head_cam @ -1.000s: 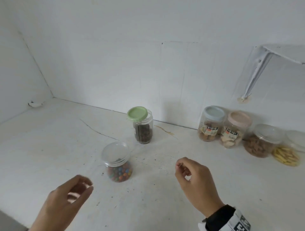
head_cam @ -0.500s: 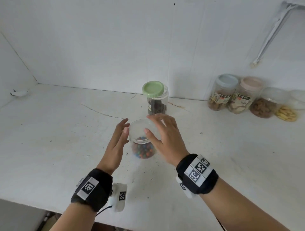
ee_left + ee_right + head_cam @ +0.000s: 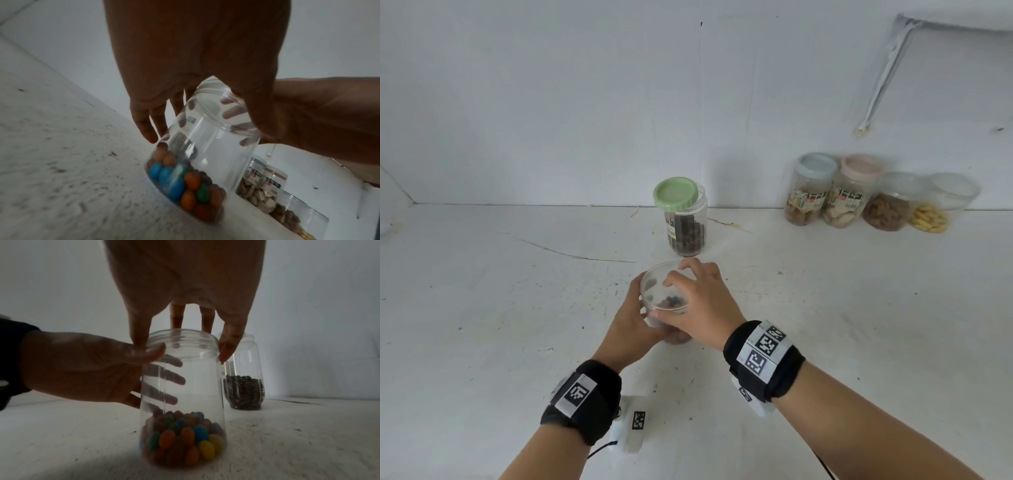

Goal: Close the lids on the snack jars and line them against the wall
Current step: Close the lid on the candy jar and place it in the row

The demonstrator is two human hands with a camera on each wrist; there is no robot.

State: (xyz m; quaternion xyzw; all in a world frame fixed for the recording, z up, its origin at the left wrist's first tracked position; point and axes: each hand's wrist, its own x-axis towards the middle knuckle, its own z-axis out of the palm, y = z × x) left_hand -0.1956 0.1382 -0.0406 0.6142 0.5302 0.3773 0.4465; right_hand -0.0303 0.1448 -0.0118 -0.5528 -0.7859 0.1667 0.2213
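Note:
A clear jar of coloured candies (image 3: 669, 337) stands upright mid-table. My left hand (image 3: 635, 318) wraps its body from the left; its fingers show through the plastic in the right wrist view, on the candy jar (image 3: 183, 418). My right hand (image 3: 702, 301) comes from above, its fingertips curled round the clear lid (image 3: 664, 286) on the jar's mouth. Behind stands a jar of dark snacks (image 3: 685, 222) with a green lid (image 3: 676, 193) lying tilted on top, untouched.
Against the back wall at the right stand a blue-lidded jar (image 3: 810, 190), a pink-lidded jar (image 3: 851, 193) and two low clear-lidded jars (image 3: 890, 202) in a row. A shelf bracket (image 3: 883, 75) hangs above them. The wall (image 3: 551, 120) runs bare to the left.
Both hands have closed in on the candy jar: the left now wraps its body, and the right has settled its fingertips round the clear lid. The head view has moved closer.

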